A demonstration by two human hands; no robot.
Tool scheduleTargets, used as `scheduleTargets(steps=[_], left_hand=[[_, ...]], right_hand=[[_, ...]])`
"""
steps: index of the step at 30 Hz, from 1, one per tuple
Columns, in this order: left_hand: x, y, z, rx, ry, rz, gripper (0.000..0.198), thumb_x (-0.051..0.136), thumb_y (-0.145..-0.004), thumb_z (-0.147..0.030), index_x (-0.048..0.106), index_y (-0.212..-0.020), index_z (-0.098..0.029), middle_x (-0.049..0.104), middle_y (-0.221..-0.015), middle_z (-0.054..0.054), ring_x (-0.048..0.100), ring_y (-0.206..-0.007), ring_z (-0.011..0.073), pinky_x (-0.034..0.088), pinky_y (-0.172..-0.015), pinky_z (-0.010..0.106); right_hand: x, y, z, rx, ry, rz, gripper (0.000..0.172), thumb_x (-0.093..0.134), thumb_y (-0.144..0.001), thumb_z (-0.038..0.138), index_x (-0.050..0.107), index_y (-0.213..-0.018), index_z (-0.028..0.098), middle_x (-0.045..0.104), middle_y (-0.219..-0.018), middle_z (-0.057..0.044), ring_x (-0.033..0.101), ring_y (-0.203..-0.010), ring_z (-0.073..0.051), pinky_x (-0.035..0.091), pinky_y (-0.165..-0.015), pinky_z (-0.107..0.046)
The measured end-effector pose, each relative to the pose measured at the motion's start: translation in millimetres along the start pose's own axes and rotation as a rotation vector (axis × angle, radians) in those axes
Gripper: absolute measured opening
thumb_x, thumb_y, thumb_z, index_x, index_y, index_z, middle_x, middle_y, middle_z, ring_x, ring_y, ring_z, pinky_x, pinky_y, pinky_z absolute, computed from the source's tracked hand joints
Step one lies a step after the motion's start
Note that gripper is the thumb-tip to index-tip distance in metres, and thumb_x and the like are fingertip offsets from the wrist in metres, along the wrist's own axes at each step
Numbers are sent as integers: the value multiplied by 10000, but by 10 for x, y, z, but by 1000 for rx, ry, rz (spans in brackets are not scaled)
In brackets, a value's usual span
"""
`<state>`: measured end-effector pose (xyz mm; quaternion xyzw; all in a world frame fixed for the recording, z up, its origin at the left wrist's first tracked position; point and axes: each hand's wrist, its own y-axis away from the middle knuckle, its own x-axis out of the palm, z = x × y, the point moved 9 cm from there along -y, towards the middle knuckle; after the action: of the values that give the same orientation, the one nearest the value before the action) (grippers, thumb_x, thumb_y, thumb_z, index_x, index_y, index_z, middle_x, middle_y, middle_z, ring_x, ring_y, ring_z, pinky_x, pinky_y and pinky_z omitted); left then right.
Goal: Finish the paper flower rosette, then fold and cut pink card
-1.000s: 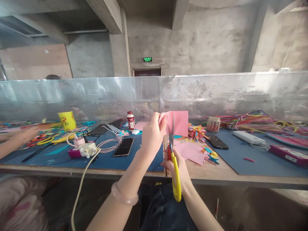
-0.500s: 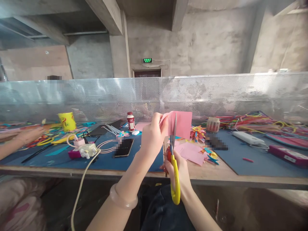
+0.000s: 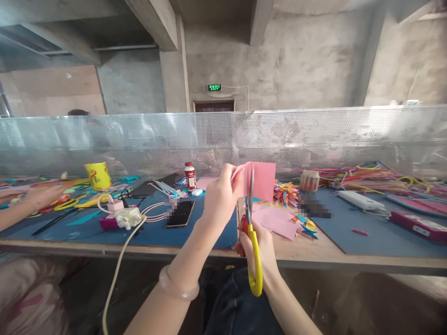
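Observation:
Pink paper (image 3: 264,181) is held up in front of me, its left part pinched by my left hand (image 3: 220,197). Just below it, my right hand (image 3: 256,242) is closed on the yellow and red handles of the scissors (image 3: 254,256). The scissor blades point upward and lie across the pink paper, to the right of my left fingers. Loose pink sheets (image 3: 277,222) lie on the table under and behind my right hand. A multicoloured paper flower (image 3: 286,193) stands behind them.
Left of my arms are a phone (image 3: 180,214), a power strip with a cable (image 3: 127,217), a bottle (image 3: 190,177) and a yellow container (image 3: 98,177). Another person's hand (image 3: 44,195) is at far left. A white device (image 3: 361,200) and a magenta box (image 3: 418,225) lie right.
The free right edge of the pink paper has shifted slightly left. The scissor blades have tilted a little, their tips moving slightly left. Both hands keep their grips.

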<state>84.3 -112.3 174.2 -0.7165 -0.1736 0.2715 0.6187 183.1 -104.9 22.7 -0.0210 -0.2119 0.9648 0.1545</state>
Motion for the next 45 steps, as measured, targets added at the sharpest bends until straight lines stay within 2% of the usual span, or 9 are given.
scheduleTargets(steps=[8, 29, 35, 45], left_hand=[[20, 0, 23, -1, 15, 17, 174, 464, -888, -303, 487, -778, -171, 388, -470, -82, 316, -353, 49, 251, -406, 189], [21, -7, 56, -34, 41, 42, 177, 456, -883, -316, 488, -769, -185, 380, -474, -78, 338, -375, 67, 267, -418, 200], [27, -3, 82, -41, 30, 52, 174, 458, -883, -312, 475, -764, -186, 345, -465, -88, 319, -362, 64, 258, -417, 200], [35, 4, 97, -61, 63, 74, 180, 444, -891, -311, 466, -764, -185, 364, -463, -86, 350, -355, 60, 250, -406, 197]], right_hand=[[8, 17, 8, 1, -6, 9, 47, 463, -700, 242, 462, -681, 200, 478, -399, 66, 470, -329, -115, 391, -352, -199], [18, 44, 20, 35, -11, -10, 132, 483, -717, 291, 439, -625, 207, 446, -363, 73, 442, -293, -106, 340, -308, -184], [8, 47, -14, 46, 4, -28, 201, 489, -726, 311, 389, -578, 218, 437, -354, 68, 419, -270, -102, 363, -303, -194], [-1, 47, -47, 65, 15, -33, 218, 486, -738, 341, 401, -580, 218, 416, -338, 71, 396, -254, -98, 353, -292, -193]])
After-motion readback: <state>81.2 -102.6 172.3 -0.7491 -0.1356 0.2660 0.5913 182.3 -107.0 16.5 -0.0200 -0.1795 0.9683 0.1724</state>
